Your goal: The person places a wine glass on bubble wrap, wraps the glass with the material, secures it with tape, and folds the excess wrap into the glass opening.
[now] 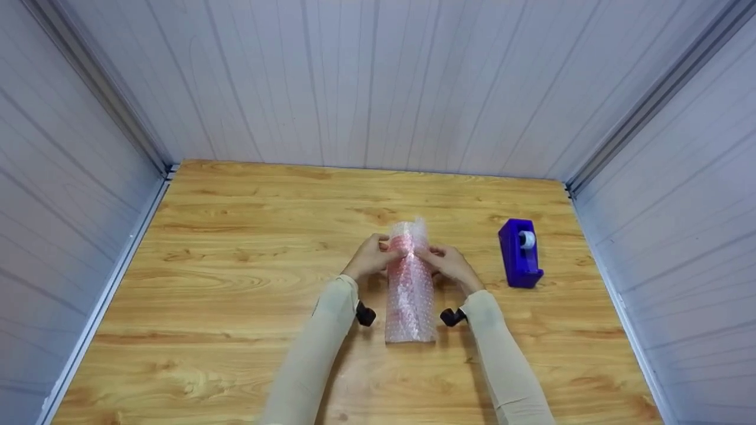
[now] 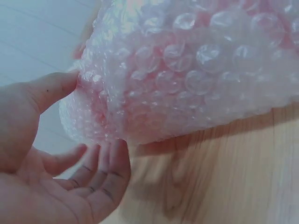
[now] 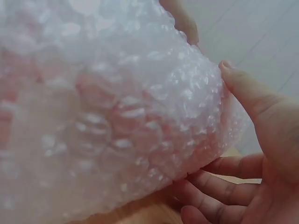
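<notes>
A roll of bubble wrap with something pink or red inside lies lengthwise on the table, its far end showing a loose upright edge. From its left side my left hand grips it near the far end, thumb on top and fingers curled at its underside in the left wrist view. My right hand holds the opposite side at about the same height, its thumb pressing the wrap and its fingers tucked low against it. What the wrap encloses cannot be made out.
To the right of the roll stands a blue tape dispenser with a roll of clear or white tape. Pale panel walls border the wooden table at the back and both sides.
</notes>
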`<state>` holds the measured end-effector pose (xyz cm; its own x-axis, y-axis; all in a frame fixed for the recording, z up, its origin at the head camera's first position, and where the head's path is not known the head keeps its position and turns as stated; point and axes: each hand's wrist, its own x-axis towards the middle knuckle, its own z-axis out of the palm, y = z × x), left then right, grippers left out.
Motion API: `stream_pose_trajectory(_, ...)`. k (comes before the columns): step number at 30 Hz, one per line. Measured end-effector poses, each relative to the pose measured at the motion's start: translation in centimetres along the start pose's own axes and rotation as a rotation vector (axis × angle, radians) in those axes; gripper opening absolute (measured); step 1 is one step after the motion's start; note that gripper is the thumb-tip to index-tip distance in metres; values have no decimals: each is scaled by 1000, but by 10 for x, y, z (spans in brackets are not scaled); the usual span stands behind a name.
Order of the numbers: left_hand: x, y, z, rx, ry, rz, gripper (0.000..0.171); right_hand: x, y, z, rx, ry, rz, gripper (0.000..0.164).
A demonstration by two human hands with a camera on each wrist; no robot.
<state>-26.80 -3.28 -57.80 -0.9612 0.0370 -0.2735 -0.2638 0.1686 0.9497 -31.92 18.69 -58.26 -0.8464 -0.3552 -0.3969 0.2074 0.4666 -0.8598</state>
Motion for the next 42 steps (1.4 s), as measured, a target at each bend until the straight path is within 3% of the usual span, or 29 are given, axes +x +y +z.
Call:
stream_pose_trajectory(7, 3, -8, 2, -185, -52, -122, 58, 0, -1, -2, -3, -32, -55, 70)
stream_pose_trajectory(12, 1, -9, 4, -223, -45, -110, 61, -6, -6, -2, -17, -14, -85, 70)
stream_pose_trajectory(14, -1, -6, 3, -195, -34, -58, 66, -10, -11, -3, -29, 6, -118, 72)
stream_pose_trajectory(20, -8, 13, -2, -25, 25, 202, 75, -25, -32, -8, -46, 86, -279, 74)
stream_pose_trajectory(27, -22, 29, -6, 9, 56, 406, 76, -46, -46, -9, -23, 130, -397, 73)
stream_pose_trajectory(31, -30, 34, -6, 3, 51, 543, 75, -54, -48, -6, 6, 155, -507, 72)
stream_pose_trajectory(37, -44, 32, -3, 63, 65, 737, 77, -70, -44, -1, 22, 198, -609, 78)
stream_pose_trajectory(42, -48, 30, 0, 83, 78, 831, 79, -78, -38, 1, 11, 207, -661, 80)
